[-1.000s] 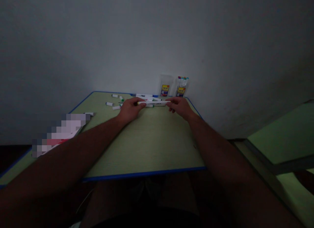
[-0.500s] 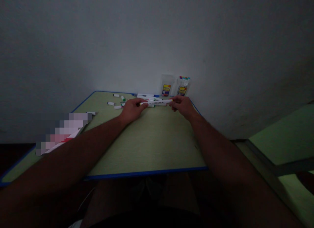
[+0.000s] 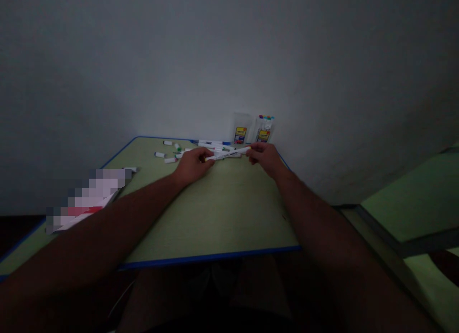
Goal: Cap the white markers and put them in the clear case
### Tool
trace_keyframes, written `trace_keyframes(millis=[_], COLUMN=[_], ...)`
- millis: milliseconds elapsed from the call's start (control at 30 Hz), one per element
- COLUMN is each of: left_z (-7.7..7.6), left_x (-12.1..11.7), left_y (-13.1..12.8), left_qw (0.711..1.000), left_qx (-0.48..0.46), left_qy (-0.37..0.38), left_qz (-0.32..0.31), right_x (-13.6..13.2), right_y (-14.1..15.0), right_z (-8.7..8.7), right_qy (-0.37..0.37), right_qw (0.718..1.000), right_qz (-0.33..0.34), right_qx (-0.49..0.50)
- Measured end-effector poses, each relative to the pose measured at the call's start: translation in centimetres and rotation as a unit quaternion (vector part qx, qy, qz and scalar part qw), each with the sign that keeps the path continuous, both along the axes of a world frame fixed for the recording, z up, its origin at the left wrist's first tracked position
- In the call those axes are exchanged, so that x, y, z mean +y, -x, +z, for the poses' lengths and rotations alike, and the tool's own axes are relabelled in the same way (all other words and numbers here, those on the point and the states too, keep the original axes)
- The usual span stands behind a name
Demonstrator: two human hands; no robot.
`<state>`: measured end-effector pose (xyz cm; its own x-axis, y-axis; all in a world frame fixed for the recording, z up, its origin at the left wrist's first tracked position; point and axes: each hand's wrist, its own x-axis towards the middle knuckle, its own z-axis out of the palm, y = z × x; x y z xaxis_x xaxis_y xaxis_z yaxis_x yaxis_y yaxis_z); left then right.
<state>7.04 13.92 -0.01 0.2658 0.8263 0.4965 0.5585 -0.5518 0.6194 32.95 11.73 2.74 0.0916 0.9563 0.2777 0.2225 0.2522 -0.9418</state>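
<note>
A white marker pen (image 3: 228,155) is held between both hands over the far part of the green table (image 3: 215,209). My left hand (image 3: 191,163) pinches its left end, fingers closed. My right hand (image 3: 263,157) grips its right end, fingers closed too. The pen tilts slightly, right end higher. Behind it lie several more white markers (image 3: 211,144) near the wall. Loose white caps (image 3: 168,154) are scattered to the left of my left hand.
Two clear marker packs (image 3: 253,130) stand against the wall at the table's far right corner; one holds coloured pens. A blurred-out flat item (image 3: 88,197) lies on the table's left side. Another green surface (image 3: 412,204) sits to the right.
The pen's right end has lifted a little and both hands have shifted slightly; the view has tipped a bit. The grip on the pen is the same.
</note>
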Motion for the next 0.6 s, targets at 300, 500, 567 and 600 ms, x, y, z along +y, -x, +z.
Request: trace_keyframes(millis=[300,500,567,600], left_z=[-0.05,-0.02,-0.02,0.0], left_x=[-0.11,-0.07,-0.08,-0.11], left_y=[-0.14,-0.23,-0.29,-0.33], left_qw=[0.998,0.999,0.999,0.999], left_qx=[0.048,0.041,0.041,0.04], left_qy=[-0.029,-0.026,-0.021,-0.021], left_qz=[-0.008,-0.013,-0.015,-0.015], right_x=[0.16,0.21,0.28,0.31], right_y=[0.12,0.07,0.06,0.08], right_z=[-0.03,-0.07,-0.05,-0.03], right_qy=[0.006,0.007,0.006,0.006], right_qw=[0.998,0.997,0.997,0.997], right_qz=[0.009,0.001,-0.002,-0.004], right_qx=[0.057,0.078,0.08,0.081])
